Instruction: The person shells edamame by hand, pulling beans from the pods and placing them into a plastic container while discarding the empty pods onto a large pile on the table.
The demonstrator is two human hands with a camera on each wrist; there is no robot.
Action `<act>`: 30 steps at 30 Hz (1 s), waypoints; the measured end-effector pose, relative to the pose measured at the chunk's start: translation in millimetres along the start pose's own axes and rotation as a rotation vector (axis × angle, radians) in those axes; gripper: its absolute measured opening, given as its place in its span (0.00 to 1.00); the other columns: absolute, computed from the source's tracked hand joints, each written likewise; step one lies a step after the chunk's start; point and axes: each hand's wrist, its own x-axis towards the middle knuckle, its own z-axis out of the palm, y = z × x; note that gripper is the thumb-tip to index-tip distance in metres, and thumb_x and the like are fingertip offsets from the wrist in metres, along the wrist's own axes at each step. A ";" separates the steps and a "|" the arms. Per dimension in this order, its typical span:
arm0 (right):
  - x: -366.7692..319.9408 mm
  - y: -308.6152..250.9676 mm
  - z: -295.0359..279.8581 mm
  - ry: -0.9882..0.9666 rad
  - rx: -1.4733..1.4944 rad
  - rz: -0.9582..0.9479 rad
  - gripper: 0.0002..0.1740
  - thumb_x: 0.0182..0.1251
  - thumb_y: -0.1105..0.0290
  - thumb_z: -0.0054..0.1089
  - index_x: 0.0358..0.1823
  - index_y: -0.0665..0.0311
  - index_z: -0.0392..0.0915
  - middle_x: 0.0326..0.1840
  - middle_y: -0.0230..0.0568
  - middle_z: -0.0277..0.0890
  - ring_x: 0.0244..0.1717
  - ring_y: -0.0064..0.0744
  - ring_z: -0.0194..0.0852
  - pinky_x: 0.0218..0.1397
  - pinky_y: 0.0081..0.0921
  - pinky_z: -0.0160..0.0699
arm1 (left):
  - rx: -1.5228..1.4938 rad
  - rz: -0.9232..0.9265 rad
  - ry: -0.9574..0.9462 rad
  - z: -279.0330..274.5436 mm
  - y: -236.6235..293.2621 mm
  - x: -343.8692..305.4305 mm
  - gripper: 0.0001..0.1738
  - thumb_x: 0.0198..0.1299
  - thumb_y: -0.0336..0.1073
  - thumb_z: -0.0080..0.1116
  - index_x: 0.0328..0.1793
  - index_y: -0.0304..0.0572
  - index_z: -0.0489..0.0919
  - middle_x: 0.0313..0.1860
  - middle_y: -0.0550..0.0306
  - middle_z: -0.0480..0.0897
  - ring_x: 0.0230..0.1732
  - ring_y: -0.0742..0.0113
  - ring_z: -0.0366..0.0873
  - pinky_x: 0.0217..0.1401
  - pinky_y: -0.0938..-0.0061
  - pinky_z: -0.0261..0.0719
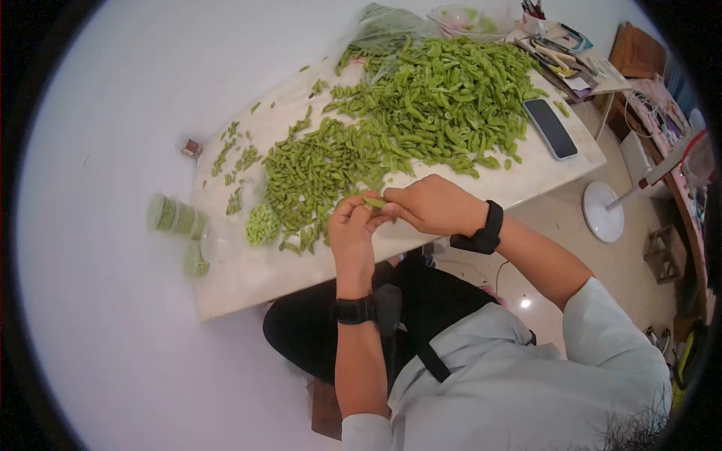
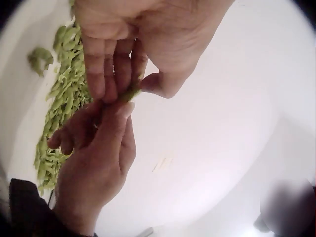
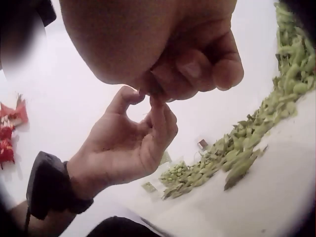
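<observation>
Near the table's front edge, both hands meet over a green soybean pod (image 1: 374, 202). My left hand (image 1: 352, 234) pinches one end of it between thumb and fingertips. From the other side my right hand (image 1: 435, 204) grips the pod with thumb and curled forefinger. Seen from the left wrist, the pod (image 2: 130, 94) runs between the two thumbs, partly covered by fingers. In the right wrist view the right hand (image 3: 168, 59) hides it, above the left hand (image 3: 128, 140). Just beyond the hands lies a spread of pods (image 1: 323, 169).
A larger heap of pods (image 1: 451, 98) covers the table's back, beside a plastic bag (image 1: 391, 30). Shelled beans (image 1: 262, 225) sit left of the hands, near clear tubs of beans (image 1: 174, 216). A phone (image 1: 550, 129) lies at right. A white-based stand (image 1: 604, 212) is on the floor.
</observation>
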 end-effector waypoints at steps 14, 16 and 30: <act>31.5 51.2 -12.2 0.060 0.109 -0.006 0.15 0.69 0.57 0.46 0.36 0.61 0.71 0.17 0.48 0.71 0.21 0.53 0.72 0.25 0.44 0.69 | -0.058 -0.049 0.034 1.4 -14.0 59.3 0.06 0.61 0.27 0.56 0.43 0.34 0.75 0.47 0.53 0.77 0.40 0.69 0.77 0.43 0.74 0.80; 35.0 65.0 -11.3 0.111 0.083 -0.031 0.15 0.68 0.57 0.47 0.33 0.62 0.71 0.15 0.47 0.70 0.19 0.52 0.71 0.23 0.44 0.68 | -0.049 -0.061 0.058 5.0 -16.2 68.5 0.06 0.61 0.27 0.56 0.42 0.34 0.75 0.47 0.54 0.77 0.40 0.70 0.77 0.44 0.75 0.79; 58.9 93.6 8.6 0.326 0.559 0.141 0.23 0.69 0.58 0.42 0.22 0.68 0.73 0.17 0.53 0.70 0.21 0.55 0.69 0.28 0.45 0.68 | -0.053 -0.021 0.062 29.9 -22.7 100.5 0.09 0.63 0.33 0.55 0.46 0.37 0.74 0.36 0.59 0.80 0.37 0.70 0.79 0.42 0.73 0.78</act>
